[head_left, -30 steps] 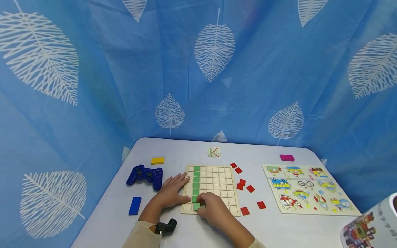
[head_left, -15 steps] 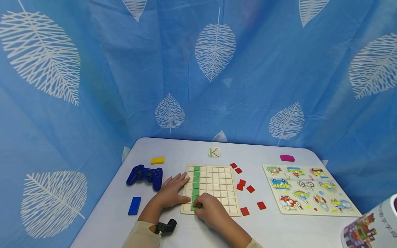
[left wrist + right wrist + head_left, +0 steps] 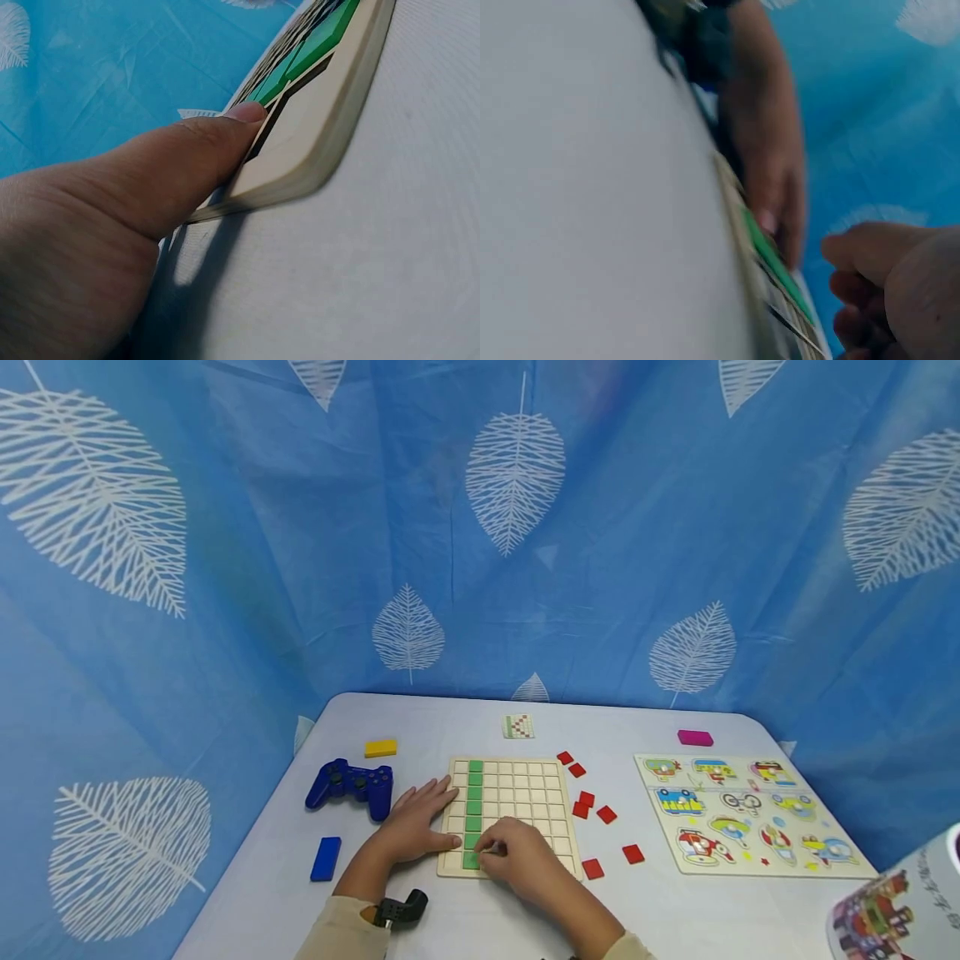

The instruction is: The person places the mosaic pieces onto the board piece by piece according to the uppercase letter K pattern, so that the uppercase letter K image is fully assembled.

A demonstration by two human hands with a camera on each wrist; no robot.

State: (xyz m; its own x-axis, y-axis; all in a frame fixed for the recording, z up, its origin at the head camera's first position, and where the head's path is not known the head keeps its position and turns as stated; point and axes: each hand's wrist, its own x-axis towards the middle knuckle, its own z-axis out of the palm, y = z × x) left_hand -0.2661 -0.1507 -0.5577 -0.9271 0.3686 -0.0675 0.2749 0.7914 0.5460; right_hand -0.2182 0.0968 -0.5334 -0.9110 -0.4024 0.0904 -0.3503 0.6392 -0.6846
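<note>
A square wooden grid board [image 3: 517,814] lies on the table. Green square tiles [image 3: 474,807] fill its second column from the left, down to the near end. My left hand [image 3: 412,822] rests at the board's left edge, fingers spread and fairly straight; in the left wrist view its thumb [image 3: 187,161] lies over the board's rim. My right hand [image 3: 519,856] is over the near part of the board, just right of the lowest green tile [image 3: 470,861], which lies flat. The right wrist view shows the right fingers curled [image 3: 851,285], with nothing visible between them.
Several red tiles [image 3: 607,814] lie scattered right of the board. Left are a blue game controller [image 3: 352,783], a blue block [image 3: 326,858] and a yellow block [image 3: 381,748]. A pattern card [image 3: 518,727], magenta block [image 3: 695,738], picture puzzle [image 3: 750,814] and white container [image 3: 903,902] also stand around.
The lowest green tile went from tilted in my right fingers to flat in the column's near cell. My right hand then shifted slightly right, off the tile. The left hand stayed put.
</note>
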